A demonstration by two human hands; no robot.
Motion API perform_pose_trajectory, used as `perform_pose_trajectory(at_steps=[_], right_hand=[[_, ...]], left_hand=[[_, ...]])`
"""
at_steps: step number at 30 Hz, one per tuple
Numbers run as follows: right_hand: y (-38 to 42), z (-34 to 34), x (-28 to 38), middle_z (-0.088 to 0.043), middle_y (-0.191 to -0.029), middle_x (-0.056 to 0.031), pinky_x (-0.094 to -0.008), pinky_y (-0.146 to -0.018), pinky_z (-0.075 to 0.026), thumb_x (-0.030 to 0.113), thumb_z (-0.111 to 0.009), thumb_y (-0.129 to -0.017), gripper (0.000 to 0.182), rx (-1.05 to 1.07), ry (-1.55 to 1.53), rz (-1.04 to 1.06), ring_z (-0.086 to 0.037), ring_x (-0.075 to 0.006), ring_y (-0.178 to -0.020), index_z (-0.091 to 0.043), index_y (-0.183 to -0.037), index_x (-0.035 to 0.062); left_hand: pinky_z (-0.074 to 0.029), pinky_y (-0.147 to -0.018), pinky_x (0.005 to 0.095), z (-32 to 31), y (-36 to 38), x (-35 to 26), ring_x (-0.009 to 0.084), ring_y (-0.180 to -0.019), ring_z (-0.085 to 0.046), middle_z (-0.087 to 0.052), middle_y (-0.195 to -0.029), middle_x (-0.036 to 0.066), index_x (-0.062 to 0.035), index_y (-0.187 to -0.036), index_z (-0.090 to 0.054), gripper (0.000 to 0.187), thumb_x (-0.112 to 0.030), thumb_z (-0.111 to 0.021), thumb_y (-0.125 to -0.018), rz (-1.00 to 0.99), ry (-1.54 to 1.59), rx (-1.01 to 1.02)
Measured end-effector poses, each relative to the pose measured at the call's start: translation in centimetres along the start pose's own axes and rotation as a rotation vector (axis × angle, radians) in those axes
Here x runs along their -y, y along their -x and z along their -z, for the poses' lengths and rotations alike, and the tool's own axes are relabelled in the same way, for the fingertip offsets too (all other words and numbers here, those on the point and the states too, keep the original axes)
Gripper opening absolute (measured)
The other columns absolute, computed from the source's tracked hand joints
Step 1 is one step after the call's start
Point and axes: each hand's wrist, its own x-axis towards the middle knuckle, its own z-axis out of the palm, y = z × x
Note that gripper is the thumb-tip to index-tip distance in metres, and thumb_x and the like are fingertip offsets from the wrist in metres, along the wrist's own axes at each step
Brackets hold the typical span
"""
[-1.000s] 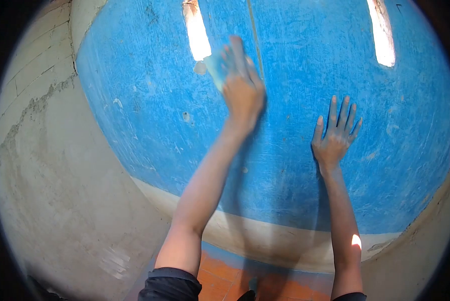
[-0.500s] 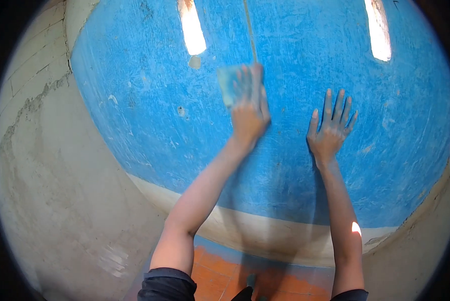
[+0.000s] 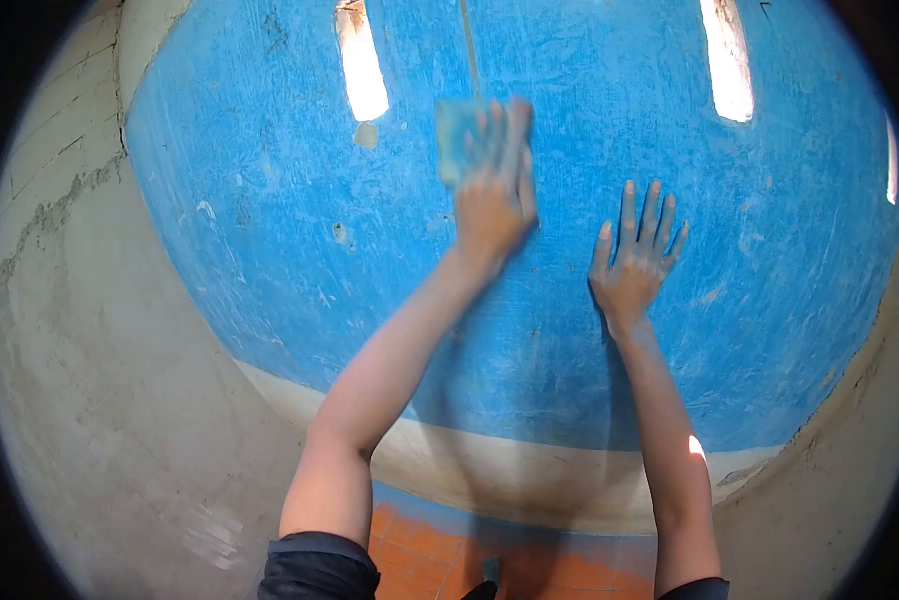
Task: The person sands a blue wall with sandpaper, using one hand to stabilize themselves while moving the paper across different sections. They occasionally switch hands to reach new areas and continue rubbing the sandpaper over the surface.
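A flat, pale blue-green and yellowish sheet or pad (image 3: 450,145) lies against the blue wall (image 3: 549,320), with my left hand (image 3: 495,190) pressed on its right part. Motion blurs the fingers of that hand, which point upward and hold the pad to the wall. To the right and a little lower, my right hand (image 3: 634,260) rests palm down on the blue paint, fingers spread, holding nothing. What the pad is made of cannot be made out.
A bare grey plaster wall (image 3: 119,350) meets the blue one at the left. Bright light patches (image 3: 364,75) fall on the blue paint. Below runs a whitish band (image 3: 509,470), above an orange tiled floor (image 3: 419,555).
My left hand and the pad have moved slightly up the wall. The whole view has shifted a little, so the wall and my right hand appear farther left.
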Motion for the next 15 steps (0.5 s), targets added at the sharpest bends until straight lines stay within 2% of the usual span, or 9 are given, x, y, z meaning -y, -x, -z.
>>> perform_pose_trajectory(at_steps=[2,5,6,8,10,13,14,15], right_hand=[[0.1,0.0,0.1,-0.034,-0.157,-0.0091,-0.0559,-0.119,-0.013,0.033,-0.044,-0.100,0.051,-0.005,-0.007,0.006,-0.028,-0.0328,-0.146,-0.042,-0.149,0.0201],[0.1,0.2,0.3,-0.035,-0.156,-0.0092,-0.0561,-0.119,-0.013,0.034,-0.044,-0.100,0.051,0.013,0.025,-0.011,-0.028,-0.0331,-0.145,-0.043,-0.149,0.0200],[0.1,0.2,0.2,-0.035,-0.156,-0.0091,-0.0561,-0.119,-0.013,0.034,-0.044,-0.100,0.051,0.003,0.018,-0.008,-0.028,-0.0330,-0.145,-0.043,-0.149,0.0200],[0.0,0.0,0.3,-0.035,-0.156,-0.0090,-0.0560,-0.119,-0.013,0.034,-0.044,-0.100,0.051,-0.018,-0.004,-0.001,-0.028,-0.0329,-0.146,-0.042,-0.149,0.0199],[0.1,-0.1,0.3,-0.035,-0.156,-0.0092,-0.0559,-0.119,-0.013,0.034,-0.044,-0.100,0.051,-0.014,-0.001,0.005,-0.028,-0.0330,-0.146,-0.042,-0.149,0.0196],[0.0,-0.1,0.0,-0.035,-0.156,-0.0092,-0.0558,-0.119,-0.013,0.034,-0.043,-0.100,0.051,-0.017,0.009,0.007,-0.027,-0.0329,-0.146,-0.042,-0.149,0.0194],[0.1,-0.1,0.2,-0.035,-0.156,-0.0092,-0.0558,-0.119,-0.013,0.033,-0.043,-0.100,0.051,-0.016,0.007,0.005,-0.027,-0.0329,-0.146,-0.042,-0.149,0.0193],[0.1,-0.2,0.2,-0.035,-0.156,-0.0089,-0.0559,-0.119,-0.013,0.034,-0.043,-0.100,0.051,-0.008,0.009,0.002,-0.027,-0.0328,-0.146,-0.042,-0.149,0.0197]], left_hand=[[-0.024,-0.116,0.0555,0.1,4.8,-1.0,0.0425,-0.134,-0.044,-0.049,-0.142,0.025,-0.0074,-0.149,-0.038,0.056,-0.014,-0.047,-0.095,0.008,0.048,0.107],[-0.021,-0.117,0.0555,1.4,3.5,0.6,0.0412,-0.135,-0.043,-0.050,-0.142,0.023,-0.0083,-0.150,-0.038,0.056,-0.015,-0.048,-0.095,-0.116,-0.087,0.111],[-0.021,-0.117,0.0540,2.2,0.6,1.3,0.0425,-0.134,-0.044,-0.050,-0.140,0.027,-0.0053,-0.148,-0.039,0.054,-0.017,-0.047,-0.096,-0.130,-0.129,0.009],[-0.023,-0.117,0.0529,2.1,-5.4,3.5,0.0465,-0.131,-0.044,-0.050,-0.137,0.032,-0.0012,-0.145,-0.039,0.051,-0.016,-0.044,-0.097,0.121,0.031,-0.120],[-0.040,-0.105,0.0438,2.4,-10.6,5.5,0.0434,-0.126,-0.050,-0.052,-0.136,0.027,-0.0034,-0.146,-0.039,0.046,-0.017,-0.036,-0.102,0.143,0.079,-0.256],[-0.025,-0.116,0.0519,1.7,-8.4,4.2,0.0506,-0.129,-0.043,-0.048,-0.135,0.036,0.0019,-0.143,-0.040,0.048,-0.014,-0.042,-0.098,0.199,-0.017,-0.187],[-0.036,-0.107,0.0511,0.8,-6.0,3.5,0.0501,-0.124,-0.048,-0.054,-0.133,0.029,-0.0071,-0.141,-0.045,0.042,-0.019,-0.039,-0.102,0.172,0.047,-0.195],[-0.034,-0.109,0.0517,0.7,-3.1,1.9,0.0490,-0.126,-0.047,-0.054,-0.134,0.028,-0.0054,-0.140,-0.047,0.042,-0.017,-0.041,-0.100,0.111,0.023,-0.148]])
